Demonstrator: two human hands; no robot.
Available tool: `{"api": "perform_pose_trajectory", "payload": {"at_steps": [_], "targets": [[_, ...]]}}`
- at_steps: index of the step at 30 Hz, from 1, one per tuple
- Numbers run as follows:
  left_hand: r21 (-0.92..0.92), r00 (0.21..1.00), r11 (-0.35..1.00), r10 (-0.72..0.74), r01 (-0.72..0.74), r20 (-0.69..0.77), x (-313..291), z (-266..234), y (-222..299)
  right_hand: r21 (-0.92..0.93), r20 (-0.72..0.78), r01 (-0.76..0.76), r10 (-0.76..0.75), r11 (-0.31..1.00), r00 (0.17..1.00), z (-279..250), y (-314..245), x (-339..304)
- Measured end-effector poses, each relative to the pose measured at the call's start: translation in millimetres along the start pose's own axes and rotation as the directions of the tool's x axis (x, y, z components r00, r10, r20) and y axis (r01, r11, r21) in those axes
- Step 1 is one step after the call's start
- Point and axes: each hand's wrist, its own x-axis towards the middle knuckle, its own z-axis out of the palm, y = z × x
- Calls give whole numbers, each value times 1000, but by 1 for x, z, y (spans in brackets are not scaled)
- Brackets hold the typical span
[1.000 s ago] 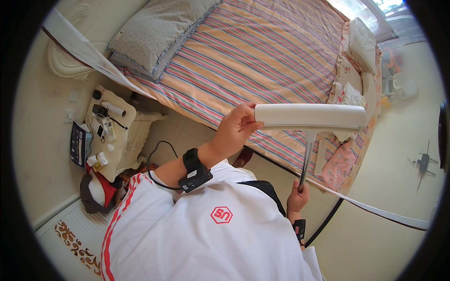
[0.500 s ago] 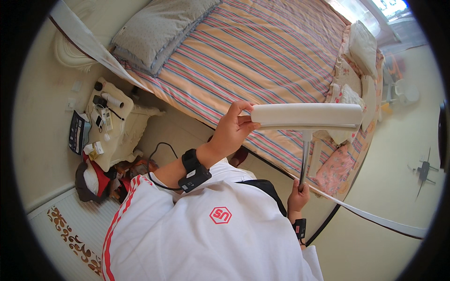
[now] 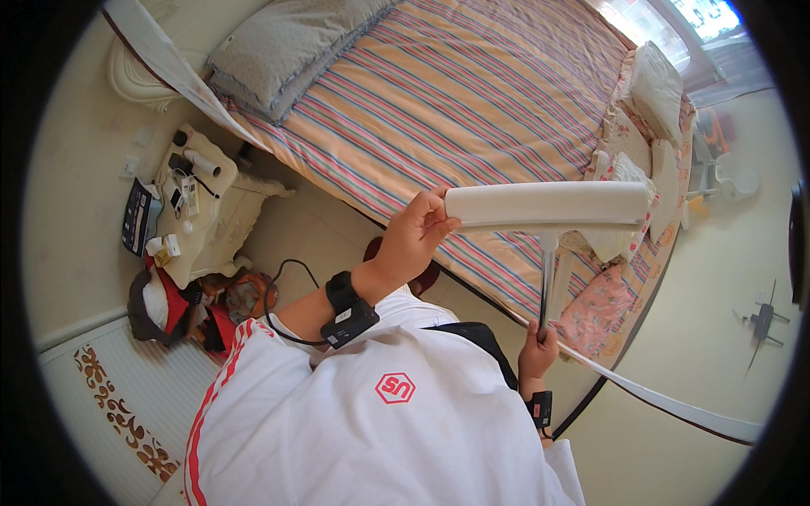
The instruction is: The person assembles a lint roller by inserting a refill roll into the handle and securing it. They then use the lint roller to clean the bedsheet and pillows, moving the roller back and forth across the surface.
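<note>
A long-handled lint roller [image 3: 548, 205] stretches across in front of me, with a wide white roll and a shiny metal pole [image 3: 548, 278]. My left hand [image 3: 413, 234] pinches the left end of the roll between thumb and fingers. Lower and to the right, my right hand [image 3: 537, 352] is wrapped round the pole below the head. The pole's lower end is hidden behind that hand. Behind the roll, a bed [image 3: 456, 93] carries a striped orange, pink and blue sheet.
Grey pillows [image 3: 274, 55] lie at the bed's upper left; folded bedding [image 3: 629, 181] and a pink cushion [image 3: 596, 310] are at its right. A cream nightstand [image 3: 215, 223] with small items stands left, beside bags [image 3: 164, 308]. A white net edge [image 3: 658, 392] crosses lower right. A black cable [image 3: 278, 274] loops by my left forearm.
The view has tilted slightly. The roll sits a little further left and higher, and my left fingers have closed in tighter at its end. My right hand keeps its hold on the pole.
</note>
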Motion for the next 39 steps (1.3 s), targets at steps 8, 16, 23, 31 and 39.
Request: {"api": "perform_pose_trajectory", "payload": {"at_steps": [8,16,23,31,39], "targets": [[-4,993,1000,1,-1,-116,-5,19,0,11,20,9,-9,1000,1000,-8,13,5],[-26,996,999,-40,38,-81,-3,21,4,28,39,40,-41,999,998,-7,18,13],[-32,993,999,-1,-3,-114,-7,16,1,-3,40,99,-99,995,994,-4,19,24],[36,984,996,84,-79,-158,-5,10,2,3,57,128,-128,992,990,2,14,36],[-11,985,1000,-18,16,-174,-9,6,2,-32,76,157,-155,987,985,5,12,43]]}}
